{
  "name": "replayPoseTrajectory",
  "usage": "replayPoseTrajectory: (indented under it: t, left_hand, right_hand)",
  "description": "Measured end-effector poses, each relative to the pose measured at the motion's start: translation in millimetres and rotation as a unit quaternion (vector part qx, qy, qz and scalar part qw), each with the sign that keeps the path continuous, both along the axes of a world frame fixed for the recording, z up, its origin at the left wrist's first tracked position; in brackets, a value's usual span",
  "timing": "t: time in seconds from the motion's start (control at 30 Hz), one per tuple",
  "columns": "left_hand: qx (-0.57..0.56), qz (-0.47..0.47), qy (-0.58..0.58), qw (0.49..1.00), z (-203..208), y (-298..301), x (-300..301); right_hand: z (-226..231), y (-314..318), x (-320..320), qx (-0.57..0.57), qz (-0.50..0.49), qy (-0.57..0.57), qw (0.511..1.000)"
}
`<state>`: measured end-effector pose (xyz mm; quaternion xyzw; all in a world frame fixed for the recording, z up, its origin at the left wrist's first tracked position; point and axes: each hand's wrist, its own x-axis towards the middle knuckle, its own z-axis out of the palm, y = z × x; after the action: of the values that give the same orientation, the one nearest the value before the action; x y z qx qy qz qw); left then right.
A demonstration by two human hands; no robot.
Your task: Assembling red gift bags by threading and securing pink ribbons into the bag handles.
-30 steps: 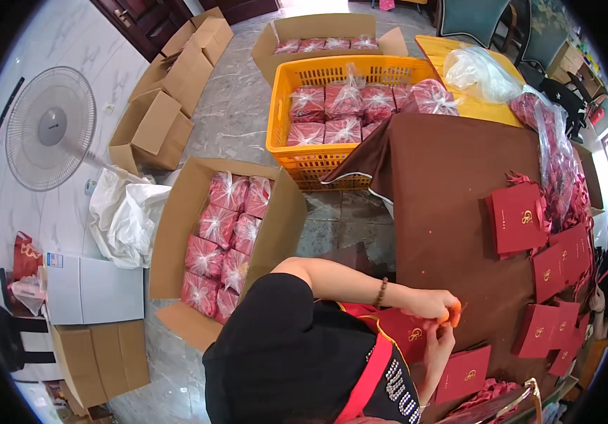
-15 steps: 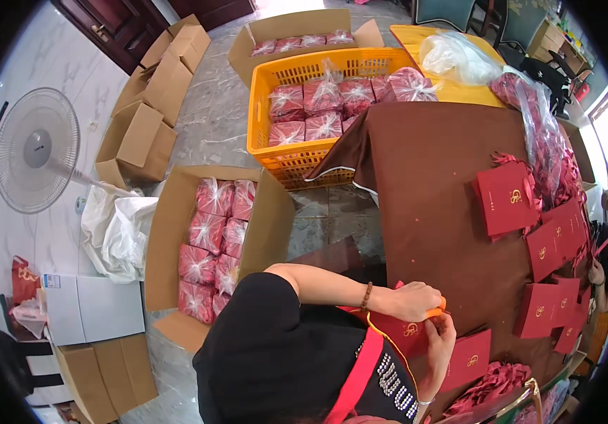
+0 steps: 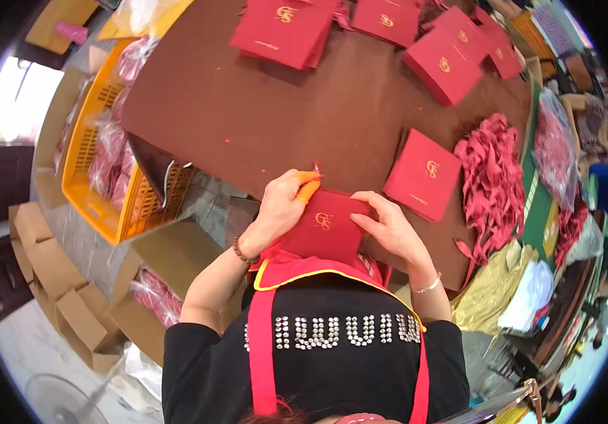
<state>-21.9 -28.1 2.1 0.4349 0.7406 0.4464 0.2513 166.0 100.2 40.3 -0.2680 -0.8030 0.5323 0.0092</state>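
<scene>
A square red gift box [image 3: 329,227] with a gold emblem rests against my apron at the table's near edge. My left hand [image 3: 281,210], wearing a beaded bracelet, is closed at its upper left corner. Orange covers seem to sit on that thumb and forefinger, which pinch together; a small red tip shows just beyond them, too small to name. My right hand [image 3: 389,227], with a silver bangle, grips the box's upper right edge with curled fingers. To the right lies a red stack [image 3: 423,174] with the same emblem, beside a heap of red ribbons [image 3: 489,187].
More red stacks [image 3: 286,32] lie along the far side of the brown-covered table [image 3: 198,106]. At the left stand a yellow crate [image 3: 81,169] with plastic-wrapped red bundles and open cardboard boxes [image 3: 71,283]. Clear bags [image 3: 557,141] lie at the right.
My view has swung round toward the table, so the boxes and crate now show at the left. The red gift box stays between both hands, and its emblem is now plainer.
</scene>
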Motion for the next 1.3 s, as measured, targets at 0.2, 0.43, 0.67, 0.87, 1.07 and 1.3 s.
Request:
replayPoseTrajectory:
  t: [0.2,0.43,0.67,0.87,1.07,1.3]
  left_hand:
    - [0.019,0.01,0.012,1.0,-3,9,13]
    - [0.035,-0.074,0.195,0.977,12,-3,31]
    - [0.028,-0.107,0.23,0.967,3,3,52]
    - [0.048,-0.111,0.287,0.95,5,8,58]
    - [0.052,-0.131,0.315,0.939,12,10,63]
    - [0.063,-0.132,0.317,0.937,6,11,66]
  right_hand:
    - [-9,-8,12,-0.168,-0.117,-0.052,0.977]
    - [-21,-6,15,-0.226,-0.146,-0.044,0.962]
    - [-16,-3,15,-0.197,-0.136,-0.062,0.969]
    - [-19,-3,19,-0.201,-0.137,-0.035,0.969]
    - [-16,-4,19,-0.203,-0.132,-0.04,0.969]
    - [-22,-8,23,-0.153,-0.13,-0.036,0.979]
